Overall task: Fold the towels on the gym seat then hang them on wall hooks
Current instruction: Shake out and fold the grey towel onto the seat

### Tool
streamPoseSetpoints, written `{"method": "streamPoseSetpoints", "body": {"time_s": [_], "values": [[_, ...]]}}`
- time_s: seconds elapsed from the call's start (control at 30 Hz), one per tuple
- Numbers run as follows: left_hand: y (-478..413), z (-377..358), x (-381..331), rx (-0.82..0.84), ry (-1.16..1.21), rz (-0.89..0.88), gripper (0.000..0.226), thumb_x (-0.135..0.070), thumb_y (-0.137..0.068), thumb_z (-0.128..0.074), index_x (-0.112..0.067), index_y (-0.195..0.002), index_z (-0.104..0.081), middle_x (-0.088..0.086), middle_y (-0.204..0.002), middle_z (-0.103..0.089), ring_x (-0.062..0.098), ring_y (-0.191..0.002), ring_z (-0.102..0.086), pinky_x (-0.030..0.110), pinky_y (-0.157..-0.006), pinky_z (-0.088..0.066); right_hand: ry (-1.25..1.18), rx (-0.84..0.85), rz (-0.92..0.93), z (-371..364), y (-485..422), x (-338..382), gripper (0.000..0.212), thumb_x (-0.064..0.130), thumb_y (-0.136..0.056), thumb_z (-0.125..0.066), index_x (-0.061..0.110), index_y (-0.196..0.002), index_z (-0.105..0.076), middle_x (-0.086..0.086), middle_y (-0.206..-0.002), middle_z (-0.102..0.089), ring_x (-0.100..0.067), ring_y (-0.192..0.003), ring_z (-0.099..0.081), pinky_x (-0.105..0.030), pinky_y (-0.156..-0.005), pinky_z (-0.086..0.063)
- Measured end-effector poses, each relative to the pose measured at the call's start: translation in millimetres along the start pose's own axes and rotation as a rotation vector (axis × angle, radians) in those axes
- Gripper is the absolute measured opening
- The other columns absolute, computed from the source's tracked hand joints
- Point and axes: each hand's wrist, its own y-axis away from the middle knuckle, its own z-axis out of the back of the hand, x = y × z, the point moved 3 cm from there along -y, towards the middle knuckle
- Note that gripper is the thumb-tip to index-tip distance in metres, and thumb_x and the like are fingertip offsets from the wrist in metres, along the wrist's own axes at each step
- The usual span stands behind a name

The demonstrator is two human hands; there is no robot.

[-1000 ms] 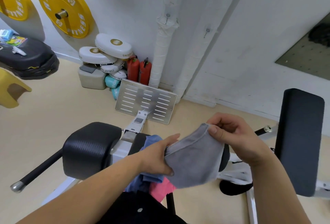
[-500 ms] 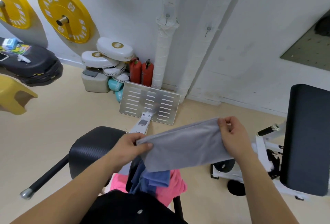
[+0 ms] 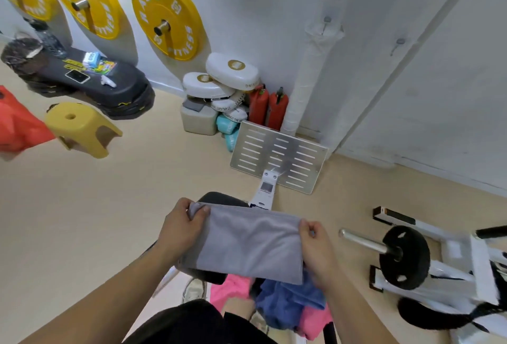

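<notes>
A folded grey towel (image 3: 248, 245) hangs stretched between my hands in front of my body. My left hand (image 3: 182, 224) pinches its upper left corner and my right hand (image 3: 315, 245) pinches its upper right corner. Below it lie a crumpled blue towel (image 3: 285, 302) and a pink towel (image 3: 312, 321) on the gym seat, which is mostly hidden. A black pad of the machine (image 3: 219, 198) shows just behind the grey towel. Two wall hooks (image 3: 327, 20) (image 3: 400, 42) stick out of the white wall high on the right.
A slotted metal footplate (image 3: 279, 156) stands ahead by the wall. A bar with a black weight plate (image 3: 403, 257) lies at right. A yellow stool (image 3: 82, 128), a black stack of step boards (image 3: 90, 83) and yellow plates on wall pegs (image 3: 167, 18) are at left.
The camera view has swung left and up, with the machine shifting right. My hands keep the grey towel stretched between them; it hangs lower, over the blue and pink towels.
</notes>
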Motion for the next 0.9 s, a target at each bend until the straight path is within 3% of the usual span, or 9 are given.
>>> {"method": "streamPoseSetpoints", "body": {"time_s": [0.13, 0.23, 0.37, 0.47, 0.57, 0.67, 0.73, 0.8, 0.9], "values": [[-30.5, 43.6, 9.9, 0.002, -0.067, -0.009, 0.019, -0.039, -0.095, -0.063, -0.022, -0.094, -0.056, -0.005, -0.088, -0.067, 0.013, -0.081, -0.062, 0.028, -0.064, -0.045, 0.027, 0.08, -0.056, -78.5, 0.4, 4.3, 0.032, 0.043, -0.104, -0.05, 0.013, -0.1, -0.06, -0.012, -0.093, -0.066, -0.023, -0.082, -0.06, -0.041, -0.079, -0.054], [-51.0, 68.0, 8.6, 0.019, -0.123, -0.082, 0.017, -0.038, -0.094, -0.065, -0.024, -0.093, -0.057, -0.004, -0.081, -0.068, 0.017, -0.077, -0.062, 0.029, -0.062, -0.045, 0.037, 0.106, -0.144, -132.9, -0.2, 9.9, 0.022, 0.043, -0.102, -0.053, 0.022, -0.101, -0.058, -0.008, -0.093, -0.063, -0.024, -0.085, -0.061, -0.05, -0.089, -0.059], [-70.2, 72.1, 6.5, 0.091, -0.235, -0.218, 0.016, -0.039, -0.097, -0.06, -0.026, -0.092, -0.053, -0.001, -0.07, -0.068, 0.019, -0.065, -0.064, 0.032, -0.059, -0.048, 0.05, 0.142, -0.255, -184.8, -8.8, 1.6, 0.016, 0.048, -0.101, -0.052, 0.034, -0.096, -0.055, -0.008, -0.096, -0.067, -0.031, -0.092, -0.068, -0.056, -0.084, -0.062], [-75.0, 45.0, 12.7, 0.222, -0.294, -0.304, 0.013, -0.036, -0.099, -0.057, -0.027, -0.095, -0.049, 0.0, -0.063, -0.063, 0.016, -0.056, -0.059, 0.031, -0.054, -0.045, 0.062, 0.219, -0.239, -204.9, -11.7, -7.1, 0.003, 0.035, -0.102, -0.054, 0.033, -0.103, -0.056, -0.005, -0.106, -0.069, -0.024, -0.098, -0.067, -0.047, -0.084, -0.062], [-79.0, 4.6, 29.5, 0.357, -0.338, -0.292, 0.012, -0.034, -0.099, -0.057, -0.023, -0.101, -0.051, -0.002, -0.073, -0.064, 0.013, -0.064, -0.058, 0.031, -0.06, -0.05, 0.083, 0.19, -0.178, -210.0, -12.7, -7.1, 0.016, 0.011, -0.1, -0.054, 0.024, -0.107, -0.06, -0.001, -0.1, -0.069, -0.014, -0.092, -0.065, -0.021, -0.07, -0.05], [-77.6, -28.7, 42.9, 0.477, -0.342, -0.251, 0.021, -0.036, -0.097, -0.062, -0.022, -0.112, -0.056, 0.0, -0.088, -0.071, 0.012, -0.074, -0.062, 0.019, -0.064, -0.05, 0.06, 0.069, -0.145, -206.3, -14.9, -16.2, 0.018, 0.003, -0.096, -0.056, 0.018, -0.102, -0.065, 0.003, -0.087, -0.069, -0.013, -0.084, -0.065, -0.016, -0.065, -0.044], [-75.9, -40.3, 46.9, 0.549, -0.369, -0.283, 0.03, -0.03, -0.098, -0.062, -0.021, -0.126, -0.057, 0.001, -0.101, -0.073, 0.012, -0.085, -0.064, 0.013, -0.071, -0.048, 0.043, 0.004, -0.133, -204.0, -14.1, -20.9, 0.021, 0.004, -0.096, -0.058, 0.023, -0.098, -0.066, 0.006, -0.086, -0.069, -0.014, -0.084, -0.066, -0.018, -0.068, -0.046], [-75.1, -37.9, 50.2, 0.556, -0.448, -0.427, 0.041, -0.022, -0.097, -0.061, -0.019, -0.138, -0.057, 0.002, -0.12, -0.069, 0.017, -0.104, -0.065, 0.021, -0.087, -0.05, 0.012, -0.056, -0.083, -200.8, -10.0, -21.6, 0.03, 0.007, -0.098, -0.06, 0.036, -0.095, -0.062, 0.011, -0.091, -0.069, -0.012, -0.09, -0.067, -0.019, -0.075, -0.048], [-74.8, -29.2, 65.9, 0.508, -0.766, -0.822, 0.058, -0.032, -0.077, -0.074, -0.025, -0.133, -0.063, 0.004, -0.13, -0.064, 0.027, -0.111, -0.064, 0.036, -0.081, -0.058, -0.082, -0.032, -0.076, -193.2, -1.1, -26.8, 0.032, 0.005, -0.099, -0.057, 0.035, -0.104, -0.064, 0.008, -0.103, -0.072, -0.011, -0.098, -0.069, -0.03, -0.086, -0.057]]}}
